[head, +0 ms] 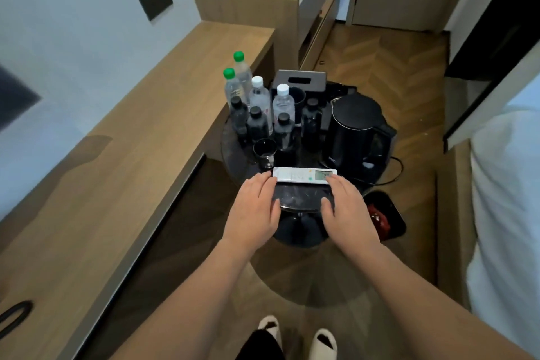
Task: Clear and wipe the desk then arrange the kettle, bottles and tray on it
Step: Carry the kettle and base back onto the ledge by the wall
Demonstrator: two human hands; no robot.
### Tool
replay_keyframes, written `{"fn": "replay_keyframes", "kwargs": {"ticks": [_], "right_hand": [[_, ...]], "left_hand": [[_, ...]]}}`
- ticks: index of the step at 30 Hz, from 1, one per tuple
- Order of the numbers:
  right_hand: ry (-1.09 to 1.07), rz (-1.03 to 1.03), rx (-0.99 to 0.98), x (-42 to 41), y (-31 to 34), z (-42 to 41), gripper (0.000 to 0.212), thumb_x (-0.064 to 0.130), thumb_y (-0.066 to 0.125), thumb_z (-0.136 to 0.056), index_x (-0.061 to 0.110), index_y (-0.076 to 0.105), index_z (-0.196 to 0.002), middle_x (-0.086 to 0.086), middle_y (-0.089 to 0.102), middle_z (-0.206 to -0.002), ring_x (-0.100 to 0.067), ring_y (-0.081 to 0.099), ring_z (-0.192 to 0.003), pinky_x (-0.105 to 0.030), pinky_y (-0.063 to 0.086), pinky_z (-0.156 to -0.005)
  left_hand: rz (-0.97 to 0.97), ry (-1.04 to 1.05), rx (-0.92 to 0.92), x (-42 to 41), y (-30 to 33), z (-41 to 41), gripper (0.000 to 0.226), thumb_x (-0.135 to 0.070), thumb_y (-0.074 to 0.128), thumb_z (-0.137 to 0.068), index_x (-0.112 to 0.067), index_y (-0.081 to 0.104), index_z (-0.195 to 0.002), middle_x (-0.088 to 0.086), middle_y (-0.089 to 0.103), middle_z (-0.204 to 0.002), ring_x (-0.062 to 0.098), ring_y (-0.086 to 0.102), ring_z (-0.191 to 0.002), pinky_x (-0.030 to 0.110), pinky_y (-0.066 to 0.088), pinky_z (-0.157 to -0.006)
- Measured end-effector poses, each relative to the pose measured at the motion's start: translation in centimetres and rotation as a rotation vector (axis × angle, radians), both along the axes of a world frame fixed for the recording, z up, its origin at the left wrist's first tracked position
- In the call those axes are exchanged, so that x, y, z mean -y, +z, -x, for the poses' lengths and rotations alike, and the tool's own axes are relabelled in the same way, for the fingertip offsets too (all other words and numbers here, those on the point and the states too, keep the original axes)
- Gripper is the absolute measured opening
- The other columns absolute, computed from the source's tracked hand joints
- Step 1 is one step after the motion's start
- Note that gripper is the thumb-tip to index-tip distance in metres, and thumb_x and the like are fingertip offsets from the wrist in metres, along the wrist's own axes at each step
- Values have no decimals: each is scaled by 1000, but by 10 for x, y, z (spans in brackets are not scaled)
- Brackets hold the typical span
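Landmark: round dark table [233, 161], standing just right of the long wooden desk [122, 137].

Both hands are at the table's near edge. Left hand [253, 207] is flat, palm down, fingers spread loosely, fingertips touching the left end of a white remote [304, 175]. Right hand [346, 207] is likewise flat and loosely open, fingertips at the remote's right end by its small screen. Neither hand is closed around anything. The remote lies crosswise on the table's near side.

Black kettle [358, 131] stands upright on the table's right side, on its base, cord [394, 169] trailing off the right edge.

On the table's left side is a bottle cluster: two clear green-cap bottles [238, 79] farthest back, two clear white-cap bottles [270, 102] in the middle, four small dark bottles [257, 123] with black caps nearer the centre, all upright. A dark glass [264, 152] sits just in front of the dark bottles, beside the remote's left end. A dark mug [296, 96] and a grey tissue box [301, 79] are at the table's far side, behind the bottles.

Desk top is bare wood. Black bin [385, 216] sits on the floor, right of the table foot. White bedding [505, 184] lies further right.
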State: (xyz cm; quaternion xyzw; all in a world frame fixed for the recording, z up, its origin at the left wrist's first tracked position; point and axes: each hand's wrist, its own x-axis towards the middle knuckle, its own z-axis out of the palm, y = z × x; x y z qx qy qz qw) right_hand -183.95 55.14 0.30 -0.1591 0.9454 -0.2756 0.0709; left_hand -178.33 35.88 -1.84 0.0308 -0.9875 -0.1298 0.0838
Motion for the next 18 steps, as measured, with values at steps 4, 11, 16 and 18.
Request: {"fn": "replay_keyframes", "kwargs": {"ticks": [4, 11, 16, 18], "right_hand": [[-9, 78, 74, 3, -13, 27, 50, 17, 49, -100, 7, 39, -148, -6, 38, -154, -18, 31, -143, -28, 17, -120], [-51, 103, 110, 14, -20, 88, 50, 19, 48, -101, 15, 37, -150, 1, 35, -156, -13, 28, -144, -30, 21, -121], [5, 127, 45, 24, -2, 133, 50, 19, 50, -101, 18, 38, -149, 5, 36, -155, -7, 28, -143, -20, 18, -115], [13, 130, -11, 23, 4, 147, 49, 17, 52, -100, 15, 41, -148, 2, 40, -153, -8, 31, -141, -20, 18, -115]], "left_hand": [[-113, 131, 2, 15, 1, 23, 50, -24, 55, -100, -10, 48, -147, 4, 47, -152, 18, 37, -143, 23, 16, -118], [-316, 219, 48, 40, -11, 84, 52, -21, 52, -102, -11, 41, -151, 2, 40, -156, 13, 29, -146, 14, 11, -114], [-435, 212, 57, 40, -21, 125, 47, -16, 55, -100, -11, 46, -146, 1, 44, -152, 12, 33, -143, 16, 17, -118], [-470, 203, 78, 34, -25, 138, 46, -18, 55, -100, -11, 47, -146, 2, 44, -152, 13, 34, -143, 22, 23, -118]]}}
